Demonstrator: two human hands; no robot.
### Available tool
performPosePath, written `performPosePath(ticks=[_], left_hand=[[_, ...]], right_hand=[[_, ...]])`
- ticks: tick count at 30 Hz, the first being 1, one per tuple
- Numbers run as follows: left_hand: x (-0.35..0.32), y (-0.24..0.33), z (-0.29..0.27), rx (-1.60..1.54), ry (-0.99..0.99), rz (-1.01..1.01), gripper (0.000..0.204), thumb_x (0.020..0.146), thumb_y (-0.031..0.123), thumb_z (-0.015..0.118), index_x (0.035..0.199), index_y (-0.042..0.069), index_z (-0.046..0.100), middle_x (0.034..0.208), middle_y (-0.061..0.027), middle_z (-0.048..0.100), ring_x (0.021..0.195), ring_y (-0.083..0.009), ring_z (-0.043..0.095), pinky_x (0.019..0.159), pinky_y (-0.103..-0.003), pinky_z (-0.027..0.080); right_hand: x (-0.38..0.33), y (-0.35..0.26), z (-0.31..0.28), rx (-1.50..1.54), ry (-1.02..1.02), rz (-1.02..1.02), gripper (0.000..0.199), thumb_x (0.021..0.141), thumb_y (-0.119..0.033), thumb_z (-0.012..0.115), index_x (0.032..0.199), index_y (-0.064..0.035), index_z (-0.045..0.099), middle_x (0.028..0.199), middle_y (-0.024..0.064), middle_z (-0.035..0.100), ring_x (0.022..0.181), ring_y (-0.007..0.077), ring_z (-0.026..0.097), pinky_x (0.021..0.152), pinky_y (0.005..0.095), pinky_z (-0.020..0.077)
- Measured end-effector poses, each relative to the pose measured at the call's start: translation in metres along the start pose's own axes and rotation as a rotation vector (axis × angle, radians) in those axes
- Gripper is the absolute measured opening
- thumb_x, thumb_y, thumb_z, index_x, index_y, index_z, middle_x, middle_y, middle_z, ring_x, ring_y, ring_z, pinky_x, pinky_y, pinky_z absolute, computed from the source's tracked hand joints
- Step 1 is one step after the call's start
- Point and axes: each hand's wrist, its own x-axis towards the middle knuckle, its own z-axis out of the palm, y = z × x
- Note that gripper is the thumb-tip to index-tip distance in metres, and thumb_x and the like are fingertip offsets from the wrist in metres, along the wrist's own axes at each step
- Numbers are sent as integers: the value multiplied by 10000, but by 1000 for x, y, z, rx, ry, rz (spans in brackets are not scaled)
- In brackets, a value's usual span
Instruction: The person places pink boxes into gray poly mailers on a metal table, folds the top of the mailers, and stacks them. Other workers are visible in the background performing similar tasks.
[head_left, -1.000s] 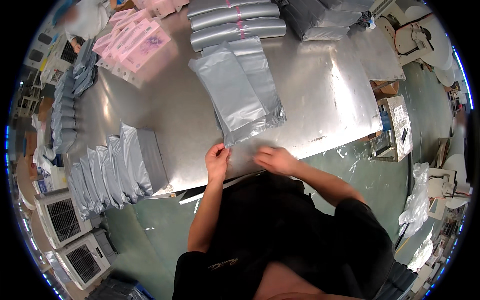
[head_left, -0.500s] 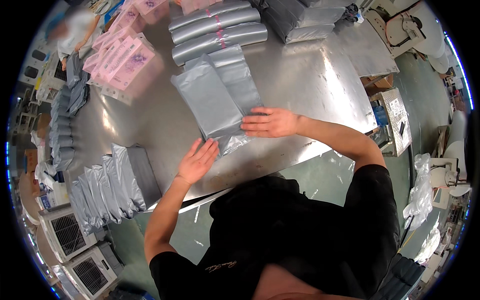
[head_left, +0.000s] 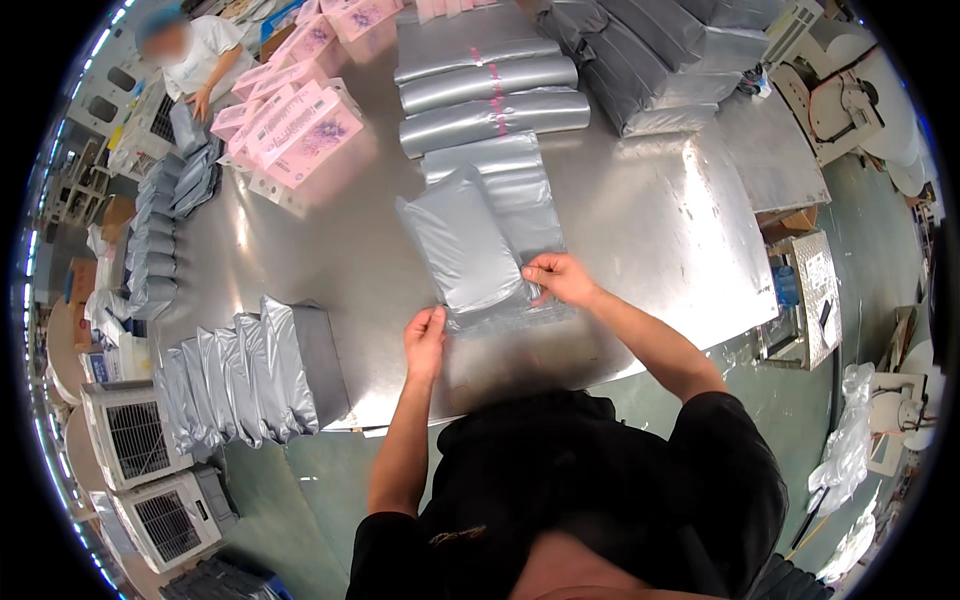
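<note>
A filled grey plastic mailing bag [head_left: 462,245] lies at a slant before me on the metal table. Its lower left corner is pinched between the thumb and fingers of my left hand [head_left: 425,338]. My right hand [head_left: 562,278] is closed on its lower right edge, thumb against fingers. Under and behind it lie flat grey mailing bags [head_left: 535,195], partly covered. Just beyond those are several rolled bundles of grey bags [head_left: 490,112] with pink marks across them.
Pink printed packs [head_left: 310,135] stand at the back left. Stacked filled grey bags [head_left: 255,375] line the table's left front edge. Large grey bundles [head_left: 665,75] sit at the back right. A co-worker [head_left: 200,60] handles grey bags at far left. The metal table [head_left: 650,240] has a bare right side.
Both hands were spread flat on the filled bag; now their fingers are closed on its lower edge. The bag's near end looks lifted slightly. The whole view has shifted.
</note>
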Motion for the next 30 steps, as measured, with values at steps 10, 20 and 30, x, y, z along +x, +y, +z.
performPosePath(ticks=[10,20,30], left_hand=[[-26,16,-30,-325,-334,-94,408,1020,256,676,1349,86,503,1263,-61,596,1128,-181,596,867,-426,570],[-173,-50,-131,-930,183,-438,314,1080,293,522,1250,43,607,1296,-172,676,1038,-275,717,876,-394,608],[-121,20,-128,-690,233,29,448,1057,241,600,1454,55,510,1331,-193,652,1021,-295,720,842,-415,601]], right_hand=[[-6,-20,20,-96,-230,52,1093,837,-379,857,1642,-79,182,1280,187,570,989,210,614,709,343,559],[12,-11,359,-608,-425,-305,1080,832,-430,839,1660,-253,168,1615,345,250,1462,465,375,1123,519,430],[281,-133,212,-973,-25,-613,497,962,-205,688,1424,-65,570,1114,133,748,1027,269,716,882,370,567]])
